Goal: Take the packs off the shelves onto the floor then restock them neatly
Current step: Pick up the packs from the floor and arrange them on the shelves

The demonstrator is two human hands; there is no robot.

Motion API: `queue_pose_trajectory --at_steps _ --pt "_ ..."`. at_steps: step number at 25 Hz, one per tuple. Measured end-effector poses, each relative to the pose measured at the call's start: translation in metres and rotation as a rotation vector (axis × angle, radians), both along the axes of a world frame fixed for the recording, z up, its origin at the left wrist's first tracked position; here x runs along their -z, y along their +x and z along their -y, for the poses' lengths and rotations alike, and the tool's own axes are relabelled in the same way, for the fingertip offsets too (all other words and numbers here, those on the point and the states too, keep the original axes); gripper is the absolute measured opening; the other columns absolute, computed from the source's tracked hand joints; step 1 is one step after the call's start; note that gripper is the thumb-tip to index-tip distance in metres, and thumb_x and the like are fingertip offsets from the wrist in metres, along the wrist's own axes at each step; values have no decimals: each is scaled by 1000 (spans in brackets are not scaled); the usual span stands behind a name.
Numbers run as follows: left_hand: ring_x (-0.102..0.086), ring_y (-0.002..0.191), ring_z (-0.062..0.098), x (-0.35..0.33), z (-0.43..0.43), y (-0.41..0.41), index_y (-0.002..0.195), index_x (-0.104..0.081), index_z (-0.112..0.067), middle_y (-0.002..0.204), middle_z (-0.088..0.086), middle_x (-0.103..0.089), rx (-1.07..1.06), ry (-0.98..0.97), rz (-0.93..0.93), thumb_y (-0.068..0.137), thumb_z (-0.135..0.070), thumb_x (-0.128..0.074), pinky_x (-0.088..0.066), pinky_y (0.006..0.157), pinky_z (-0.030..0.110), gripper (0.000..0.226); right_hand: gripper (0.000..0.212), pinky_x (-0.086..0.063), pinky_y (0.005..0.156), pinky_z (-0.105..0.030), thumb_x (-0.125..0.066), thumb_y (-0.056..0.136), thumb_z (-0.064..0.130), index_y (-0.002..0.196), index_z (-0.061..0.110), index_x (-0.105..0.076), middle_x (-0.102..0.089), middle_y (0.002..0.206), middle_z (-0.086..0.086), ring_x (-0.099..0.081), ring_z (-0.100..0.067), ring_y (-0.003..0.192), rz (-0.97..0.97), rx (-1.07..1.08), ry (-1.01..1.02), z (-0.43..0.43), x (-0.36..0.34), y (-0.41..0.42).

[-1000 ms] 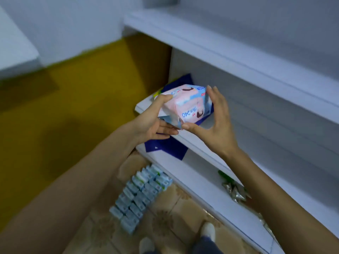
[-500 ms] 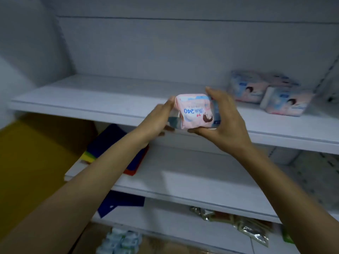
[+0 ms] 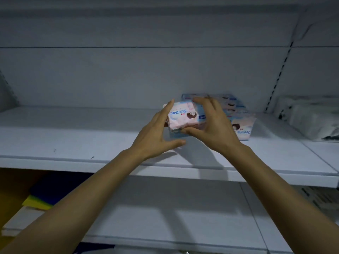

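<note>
A pink and blue pack (image 3: 183,117) marked "240" is held over the white shelf (image 3: 73,136), just left of several like packs (image 3: 240,123) standing in a row on that shelf. My right hand (image 3: 211,125) grips the pack, fingers over its top and thumb under its front edge. My left hand (image 3: 157,132) lies against the pack's left end with straight, spread fingers and the thumb stretched out below. Whether the pack's underside touches the shelf is hidden by my hands.
A white plastic-wrapped bundle (image 3: 310,120) lies on the same shelf at the far right, past a slotted upright (image 3: 277,77). The lower shelf (image 3: 165,213) carries dark blue and yellow flat items (image 3: 45,197) at its left end.
Both hands have carried the pack up from the lower shelves and forward onto the upper shelf, beside the row of packs. The view has risen with them; the floor is out of sight.
</note>
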State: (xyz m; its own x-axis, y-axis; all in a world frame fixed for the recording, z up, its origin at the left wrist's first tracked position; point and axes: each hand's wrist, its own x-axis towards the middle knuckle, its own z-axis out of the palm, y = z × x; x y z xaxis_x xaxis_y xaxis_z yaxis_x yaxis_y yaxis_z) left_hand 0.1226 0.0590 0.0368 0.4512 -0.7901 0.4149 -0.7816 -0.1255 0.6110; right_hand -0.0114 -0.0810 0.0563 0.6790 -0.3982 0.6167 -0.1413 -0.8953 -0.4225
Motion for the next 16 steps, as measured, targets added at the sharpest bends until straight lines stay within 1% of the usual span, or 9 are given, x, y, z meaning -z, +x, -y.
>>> queue_pose_trajectory --at_steps 1,3,5,8,9,10,12,14,16 --pt "-56 112 10 1 12 0 145 -18 -47 140 -6 -49 -25 -55 -37 76 -36 -78 -51 90 29 93 74 -44 89 -30 -76 77 41 138 21 -40 -42 137 -4 -47 -19 119 13 -26 7 8 0 0" --pt "-61 107 13 6 34 2 144 -29 -35 130 -4 -57 -60 -62 -188 79 -22 -78 -53 87 24 82 63 -46 93 -34 -63 86 48 138 22 -40 -46 138 -3 -48 -19 121 66 -30 34 27 -3 -3" --pt "-62 109 16 15 49 5 147 -26 -32 128 -2 -58 -57 18 -299 83 -14 -74 -54 86 26 82 57 -46 93 -36 -54 90 53 135 22 -45 -53 135 -3 -51 -21 120 83 54 -21 58 -1 -11" --pt "-63 109 17 23 68 1 150 -8 -33 127 -5 -58 -54 13 -433 84 -15 -72 -57 87 33 94 60 -50 88 -40 -50 85 65 123 19 -56 -64 121 -5 -60 -26 105 -116 244 -228 100 21 -26" --pt "-63 110 17 25 75 -2 150 -8 -32 127 -5 -58 -56 7 -442 85 -16 -72 -56 89 35 93 59 -49 90 -41 -53 82 63 120 18 -58 -65 118 -5 -61 -27 103 -162 266 -287 108 34 -29" --pt "-62 111 17 28 83 -6 148 -14 -29 127 -5 -59 -62 -1 -421 85 -18 -72 -56 90 36 86 55 -46 93 -42 -58 80 57 119 17 -59 -64 118 -6 -60 -27 105 -160 276 -333 112 47 -32" --pt "-61 113 18 35 95 -12 140 -28 -25 126 -4 -61 -98 -26 -373 87 -20 -69 -54 92 37 67 50 -40 100 -42 -63 79 44 119 14 -59 -62 121 -8 -56 -28 110 -76 286 -379 115 62 -35" --pt "-60 114 16 40 101 -13 137 -33 -24 128 -4 -60 -129 -50 -355 90 -20 -65 -53 94 38 57 49 -38 102 -42 -63 79 41 119 13 -58 -61 121 -8 -55 -28 111 -16 281 -382 114 63 -34" --pt "-58 116 15 42 103 -12 137 -34 -24 130 -5 -58 -135 -57 -340 92 -18 -62 -52 95 37 54 47 -34 106 -43 -61 80 40 119 13 -58 -61 122 -9 -54 -28 113 5 281 -380 116 64 -31"
